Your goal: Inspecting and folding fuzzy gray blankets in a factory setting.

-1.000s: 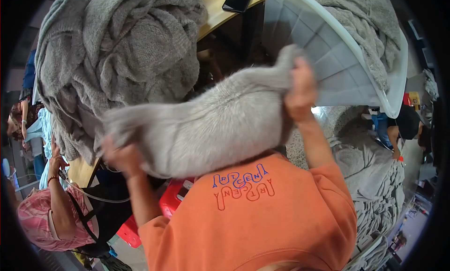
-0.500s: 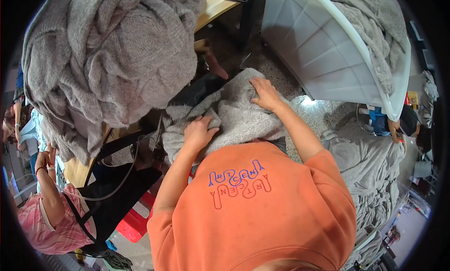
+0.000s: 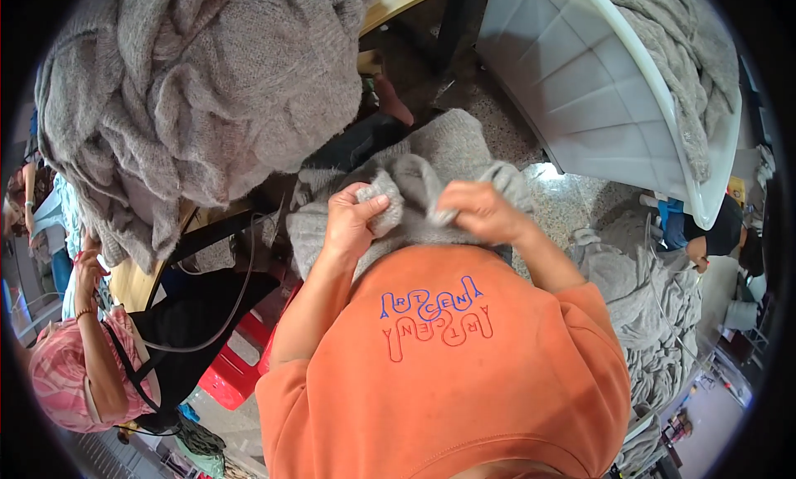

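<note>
A grey knit garment [image 3: 452, 139] lies bunched across my lap. My left hand [image 3: 352, 218] is closed around a fold of it, thumb pressed on top, lifting that bit of knit. To its right, my right hand [image 3: 483, 211] has its fingers curled together on another part of the same garment, slightly smeared by motion. Both hands are close together in front of my orange top [image 3: 439, 379]. The garment's lower part is hidden behind my hands and body.
A big heap of grey knitwear [image 3: 224, 89] covers the wooden table [image 3: 398, 2] at the left. A pale plastic bin [image 3: 572, 72] holding more knitwear stands at the right. More grey knitwear [image 3: 634, 288] is piled below it. A red stool [image 3: 236, 367] and a co-worker in pink [image 3: 75, 367] are at the left.
Both hands have gone from lying spread on the garment to gripping it. My right hand has come in toward the left, and a fold is now raised in my left hand.
</note>
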Available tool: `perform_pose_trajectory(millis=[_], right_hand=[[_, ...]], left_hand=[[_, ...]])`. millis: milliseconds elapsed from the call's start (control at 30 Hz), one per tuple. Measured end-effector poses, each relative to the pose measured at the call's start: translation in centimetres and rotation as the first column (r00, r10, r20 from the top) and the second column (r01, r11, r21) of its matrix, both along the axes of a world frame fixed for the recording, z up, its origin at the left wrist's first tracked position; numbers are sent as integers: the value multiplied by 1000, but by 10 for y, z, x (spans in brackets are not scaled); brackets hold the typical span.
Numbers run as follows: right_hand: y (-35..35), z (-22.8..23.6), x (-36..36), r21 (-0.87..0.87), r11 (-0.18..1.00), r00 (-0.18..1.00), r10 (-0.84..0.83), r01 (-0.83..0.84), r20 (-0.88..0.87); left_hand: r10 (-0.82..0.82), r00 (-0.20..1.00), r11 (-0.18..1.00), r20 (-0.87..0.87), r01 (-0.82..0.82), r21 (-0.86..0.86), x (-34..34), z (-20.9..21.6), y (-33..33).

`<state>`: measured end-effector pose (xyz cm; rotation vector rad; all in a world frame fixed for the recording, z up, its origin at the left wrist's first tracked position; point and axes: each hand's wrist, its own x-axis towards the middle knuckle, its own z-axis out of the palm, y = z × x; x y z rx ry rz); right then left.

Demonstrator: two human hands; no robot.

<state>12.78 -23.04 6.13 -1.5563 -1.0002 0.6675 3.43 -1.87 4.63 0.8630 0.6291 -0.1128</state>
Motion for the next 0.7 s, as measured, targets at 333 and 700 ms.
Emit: perform_pose_trajectory(millis=[333,700], right_hand=[[55,1,-15,144,989,963,-75,38,258],[46,-2,-16,258,947,910,-271,193,315]], left_hand=[[-252,968,690,2,178,701,-13,10,-17],[-216,976,974,10,216,-68,0,16,-11]])
